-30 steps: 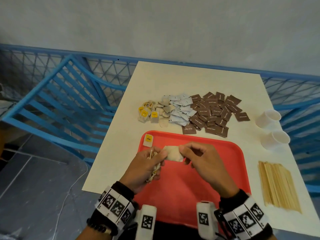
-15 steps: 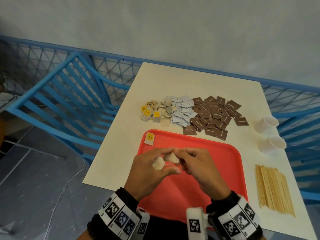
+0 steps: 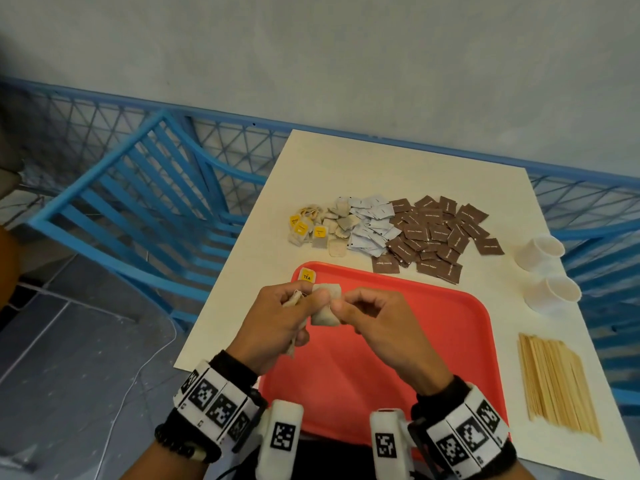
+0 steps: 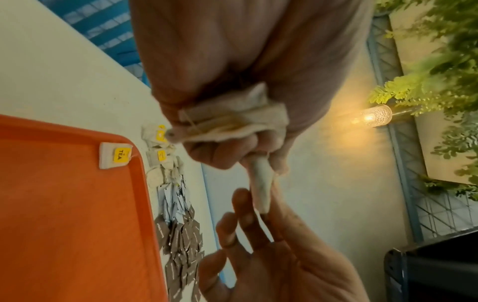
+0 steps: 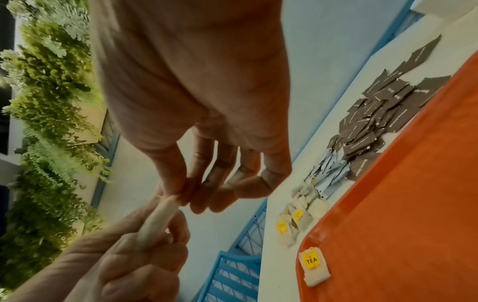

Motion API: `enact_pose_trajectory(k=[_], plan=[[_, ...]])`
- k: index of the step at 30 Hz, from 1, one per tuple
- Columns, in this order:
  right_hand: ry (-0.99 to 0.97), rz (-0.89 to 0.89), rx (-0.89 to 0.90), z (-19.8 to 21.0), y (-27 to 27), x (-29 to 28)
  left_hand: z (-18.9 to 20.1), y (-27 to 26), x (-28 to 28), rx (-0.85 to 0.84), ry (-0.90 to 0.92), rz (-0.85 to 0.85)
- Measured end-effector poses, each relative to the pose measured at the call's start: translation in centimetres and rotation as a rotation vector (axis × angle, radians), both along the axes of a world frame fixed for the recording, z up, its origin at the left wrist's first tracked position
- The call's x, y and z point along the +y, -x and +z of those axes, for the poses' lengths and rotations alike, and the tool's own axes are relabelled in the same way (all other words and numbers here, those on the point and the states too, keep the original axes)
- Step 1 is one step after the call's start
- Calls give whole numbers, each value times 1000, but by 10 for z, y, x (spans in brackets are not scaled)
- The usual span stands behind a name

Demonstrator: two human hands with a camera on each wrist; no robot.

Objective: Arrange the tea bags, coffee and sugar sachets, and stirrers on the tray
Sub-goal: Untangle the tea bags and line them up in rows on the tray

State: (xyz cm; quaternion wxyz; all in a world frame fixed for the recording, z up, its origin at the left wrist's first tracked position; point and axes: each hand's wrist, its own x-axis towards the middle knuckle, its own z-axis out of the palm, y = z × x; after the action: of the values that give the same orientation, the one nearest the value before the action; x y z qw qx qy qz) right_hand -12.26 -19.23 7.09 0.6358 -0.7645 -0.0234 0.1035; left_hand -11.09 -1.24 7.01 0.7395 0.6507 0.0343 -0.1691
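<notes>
Over the far left part of the red tray (image 3: 433, 341) both hands hold tea bags. My left hand (image 3: 277, 320) grips a bunch of beige tea bags (image 4: 232, 120) in its palm and pinches one tea bag (image 3: 325, 306) at its left edge. My right hand (image 3: 363, 317) pinches the same bag's right edge between thumb and forefinger (image 5: 175, 183). One tea bag with a yellow TEA tag (image 3: 307, 276) lies in the tray's far left corner. Loose tea bags (image 3: 318, 226), pale blue sachets (image 3: 372, 225) and brown sachets (image 3: 436, 233) lie in heaps beyond the tray. Wooden stirrers (image 3: 554, 379) lie to its right.
Two white paper cups (image 3: 540, 251) (image 3: 554, 292) lie on their sides at the table's right edge. The cream table (image 3: 346, 168) is ringed by a blue railing (image 3: 138, 188), with grey floor down at the left.
Both hands have moved a little toward the tray's far left corner. The bag between them, bunched half a second ago, now hangs flat between the two pinches.
</notes>
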Motion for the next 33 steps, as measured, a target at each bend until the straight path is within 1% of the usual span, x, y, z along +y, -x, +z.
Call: enact_pose_trajectory(k=[3,6,9,10,11,13,14,15,17,19,22,25,27,30,33], plan=[[-60,-10,50,-6,-2,5,-8,-6,7,23,20,41],[-38,-7,34,-14,-6,13,-18,-7,9,54,58,66],[-48,-34,110,-28,-12,20,-36,-10,11,93,48,118],[-38,-40,148,-37,-16,21,-46,-13,14,74,-15,133],[-13,-55,185,-48,-22,20,-58,-18,17,27,-150,150],[90,-125,250,-73,-40,18,-83,-28,28,-75,-501,160],[146,-169,281,-87,-50,17,-93,-33,33,-92,-644,139],[184,-208,313,-101,-61,16,-104,-38,38,-95,-744,108],[204,-265,372,-122,-83,19,-123,-49,43,-123,-881,45],[221,-308,402,-136,-102,25,-134,-59,43,-187,-981,-19],[303,-346,409,-146,-125,34,-139,-73,38,-261,-1083,-130],[459,-359,357,-149,-135,40,-139,-79,30,-285,-1193,-296],[572,-380,296,-149,-134,38,-138,-80,26,-276,-1217,-363],[597,-366,238,-151,-125,36,-137,-80,22,-263,-1248,-434],[585,-318,262,-154,-123,40,-143,-83,23,-247,-1261,-474]])
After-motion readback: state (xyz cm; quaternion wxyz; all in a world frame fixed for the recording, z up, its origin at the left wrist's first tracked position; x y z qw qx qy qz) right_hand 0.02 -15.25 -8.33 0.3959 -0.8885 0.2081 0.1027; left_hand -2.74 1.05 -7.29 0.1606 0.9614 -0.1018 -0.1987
